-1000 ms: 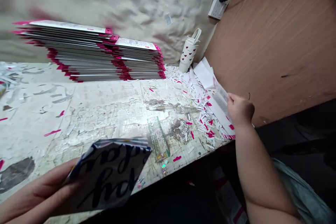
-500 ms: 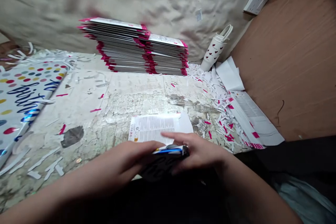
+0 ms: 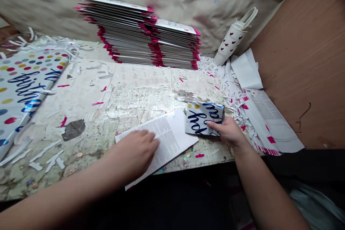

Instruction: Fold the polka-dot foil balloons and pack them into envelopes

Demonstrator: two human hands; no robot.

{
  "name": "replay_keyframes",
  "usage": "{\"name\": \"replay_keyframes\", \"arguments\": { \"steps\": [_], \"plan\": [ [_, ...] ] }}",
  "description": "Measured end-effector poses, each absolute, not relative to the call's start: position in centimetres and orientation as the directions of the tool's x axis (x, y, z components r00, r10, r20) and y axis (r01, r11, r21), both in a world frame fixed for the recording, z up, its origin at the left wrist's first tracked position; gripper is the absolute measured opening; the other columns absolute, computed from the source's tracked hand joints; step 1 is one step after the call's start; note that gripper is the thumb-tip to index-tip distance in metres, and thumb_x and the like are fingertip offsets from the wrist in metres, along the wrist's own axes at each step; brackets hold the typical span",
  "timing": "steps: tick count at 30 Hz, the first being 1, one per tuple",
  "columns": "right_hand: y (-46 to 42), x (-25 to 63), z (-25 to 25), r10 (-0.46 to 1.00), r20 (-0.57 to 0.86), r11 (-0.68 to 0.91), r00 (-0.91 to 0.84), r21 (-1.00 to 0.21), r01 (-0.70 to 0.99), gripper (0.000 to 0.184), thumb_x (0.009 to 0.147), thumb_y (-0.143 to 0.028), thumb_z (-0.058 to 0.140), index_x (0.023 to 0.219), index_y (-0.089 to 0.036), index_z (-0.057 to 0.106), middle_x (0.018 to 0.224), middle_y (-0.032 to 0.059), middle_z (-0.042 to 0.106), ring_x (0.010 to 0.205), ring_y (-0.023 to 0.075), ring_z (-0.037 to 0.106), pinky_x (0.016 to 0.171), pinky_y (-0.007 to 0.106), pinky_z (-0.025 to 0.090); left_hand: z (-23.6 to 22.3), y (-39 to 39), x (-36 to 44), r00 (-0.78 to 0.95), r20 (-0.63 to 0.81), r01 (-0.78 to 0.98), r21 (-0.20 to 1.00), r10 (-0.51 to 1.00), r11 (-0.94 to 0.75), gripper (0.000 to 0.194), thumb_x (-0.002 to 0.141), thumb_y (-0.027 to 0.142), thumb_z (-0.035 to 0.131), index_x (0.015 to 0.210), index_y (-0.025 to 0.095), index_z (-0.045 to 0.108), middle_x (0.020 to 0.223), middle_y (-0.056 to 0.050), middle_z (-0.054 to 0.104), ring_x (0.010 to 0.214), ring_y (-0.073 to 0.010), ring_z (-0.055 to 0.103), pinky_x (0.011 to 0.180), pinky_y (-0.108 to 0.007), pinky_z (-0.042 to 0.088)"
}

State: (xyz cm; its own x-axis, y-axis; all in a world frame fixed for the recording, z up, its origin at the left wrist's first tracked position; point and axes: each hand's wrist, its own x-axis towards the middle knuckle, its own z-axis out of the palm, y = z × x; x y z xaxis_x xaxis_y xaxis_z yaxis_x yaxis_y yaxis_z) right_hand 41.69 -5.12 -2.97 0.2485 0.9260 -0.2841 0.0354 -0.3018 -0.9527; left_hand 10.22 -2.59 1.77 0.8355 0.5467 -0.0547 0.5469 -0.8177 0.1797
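In my right hand (image 3: 233,133) is a folded foil balloon (image 3: 196,118), silvery white with dark blue lettering and yellow dots. My thumb lies on top of it, and the fingers are hidden beneath. The balloon's left edge overlaps a flat white printed card sleeve (image 3: 172,133), which lies slanted at the table's front edge with its lower corner sticking out past it. My left hand (image 3: 137,151) is on the sleeve's left part, fingers curled in and slightly blurred; its grip on the sleeve is partly hidden.
Pink-edged packs (image 3: 129,36) stand in tall stacks by the wall. A dotted foil sheet (image 3: 24,86) lies at left. A white tumbler (image 3: 230,43), paper shreds (image 3: 229,90) and more printed sleeves (image 3: 272,122) are at right. A worn table (image 3: 134,93) carries scraps.
The folded balloon has moved from near my body up and right, now in my right hand alone. My left hand has let go of it and moved onto the sleeve, which has turned and come nearer.
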Motion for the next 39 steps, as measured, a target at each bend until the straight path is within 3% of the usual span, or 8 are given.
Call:
{"name": "replay_keyframes", "arguments": {
  "steps": [6, 16, 21, 24, 27, 31, 34, 39],
  "plan": [
    [-5.8, 39.6, -2.6, 0.923, -0.164, -0.271, 0.347, -0.920, 0.285, 0.034, 0.066, -0.038, 0.072, 0.091, -0.016, 0.069, 0.096, 0.0093, 0.071, 0.091, 0.0274, 0.066, 0.085, 0.043, 0.051, 0.3, 2.6, 16.6, 0.935, 0.037, 0.345, 0.152, 0.354, -0.926, 0.013, 0.075, 0.020, 0.045, 0.080, 0.015, 0.056, 0.091, -0.012, 0.056, 0.089, -0.0261, 0.048, 0.081, -0.039, 0.038],
    [-6.4, 38.3, -0.7, 0.904, -0.084, -0.240, 0.420, -0.911, 0.335, 0.033, 0.066, -0.037, 0.072, 0.090, -0.015, 0.069, 0.093, 0.0081, 0.071, 0.089, 0.0263, 0.066, 0.084, 0.042, 0.051, -0.5, 2.9, 16.2, 0.935, 0.123, 0.307, 0.191, 0.333, -0.932, 0.013, 0.070, 0.024, 0.043, 0.079, 0.017, 0.050, 0.087, -0.010, 0.053, 0.082, -0.0247, 0.045, 0.077, -0.041, 0.033],
    [-6.7, 37.4, 0.6, 0.951, -0.197, -0.273, 0.236, -0.895, 0.352, 0.028, 0.066, -0.035, 0.072, 0.084, -0.014, 0.069, 0.083, 0.0068, 0.071, 0.076, 0.0240, 0.066, 0.073, 0.037, 0.052, 0.0, 2.9, 16.2, 0.912, 0.220, 0.296, 0.234, 0.347, -0.926, 0.015, 0.072, 0.019, 0.036, 0.080, 0.017, 0.049, 0.073, -0.007, 0.055, 0.077, -0.0225, 0.046, 0.078, -0.041, 0.032],
    [-5.8, 37.9, 1.3, 0.931, -0.364, -0.350, 0.001, -0.896, 0.271, 0.025, 0.063, -0.032, 0.074, 0.079, -0.013, 0.069, 0.078, 0.0053, 0.070, 0.072, 0.0214, 0.064, 0.069, 0.034, 0.051, 0.3, 2.9, 15.9, 0.922, 0.246, 0.251, 0.210, 0.300, -0.945, 0.014, 0.075, 0.022, 0.036, 0.076, 0.017, 0.049, 0.074, -0.007, 0.056, 0.078, -0.0227, 0.047, 0.079, -0.042, 0.031],
    [-4.2, 39.2, 1.3, 0.873, -0.431, -0.411, -0.230, -0.902, 0.132, 0.035, 0.057, -0.025, 0.078, 0.089, -0.014, 0.068, 0.086, 0.0040, 0.069, 0.078, 0.0192, 0.063, 0.076, 0.032, 0.050, 0.6, 2.7, 15.8, 0.938, 0.256, 0.194, 0.174, 0.234, -0.965, 0.014, 0.075, 0.025, 0.038, 0.072, 0.017, 0.049, 0.072, -0.006, 0.054, 0.076, -0.0221, 0.046, 0.078, -0.042, 0.031],
    [-2.6, 39.8, 0.8, 0.787, -0.508, -0.494, -0.349, -0.859, 0.134, 0.047, 0.051, -0.019, 0.080, 0.096, -0.014, 0.066, 0.087, 0.0032, 0.069, 0.078, 0.0179, 0.063, 0.077, 0.033, 0.049, 0.8, 2.2, 15.8, 0.948, 0.258, 0.157, 0.131, 0.187, -0.979, 0.014, 0.075, 0.027, 0.040, 0.073, 0.018, 0.050, 0.072, -0.006, 0.054, 0.074, -0.0217, 0.045, 0.077, -0.041, 0.030],
    [-2.1, 38.5, 0.1, 0.782, -0.538, -0.539, -0.314, -0.837, 0.094, 0.043, 0.049, -0.020, 0.081, 0.089, -0.012, 0.067, 0.082, 0.0037, 0.069, 0.072, 0.0167, 0.062, 0.072, 0.031, 0.049, 0.7, 1.9, 16.0, 0.952, 0.252, 0.144, 0.132, 0.173, -0.981, 0.014, 0.076, 0.028, 0.041, 0.074, 0.017, 0.050, 0.074, -0.006, 0.055, 0.075, -0.0221, 0.045, 0.078, -0.041, 0.030],
    [-2.0, 35.6, -1.1, 0.845, -0.533, -0.534, -0.036, -0.842, -0.078, 0.031, 0.062, -0.039, 0.072, 0.075, -0.014, 0.060, 0.059, -0.0004, 0.063, 0.051, 0.0120, 0.056, 0.051, 0.024, 0.045, 0.1, 2.3, 16.0, 0.946, 0.204, 0.210, 0.203, 0.252, -0.956, 0.012, 0.075, 0.023, 0.040, 0.075, 0.017, 0.050, 0.077, -0.007, 0.056, 0.076, -0.0222, 0.046, 0.076, -0.041, 0.031]
  ]
}}
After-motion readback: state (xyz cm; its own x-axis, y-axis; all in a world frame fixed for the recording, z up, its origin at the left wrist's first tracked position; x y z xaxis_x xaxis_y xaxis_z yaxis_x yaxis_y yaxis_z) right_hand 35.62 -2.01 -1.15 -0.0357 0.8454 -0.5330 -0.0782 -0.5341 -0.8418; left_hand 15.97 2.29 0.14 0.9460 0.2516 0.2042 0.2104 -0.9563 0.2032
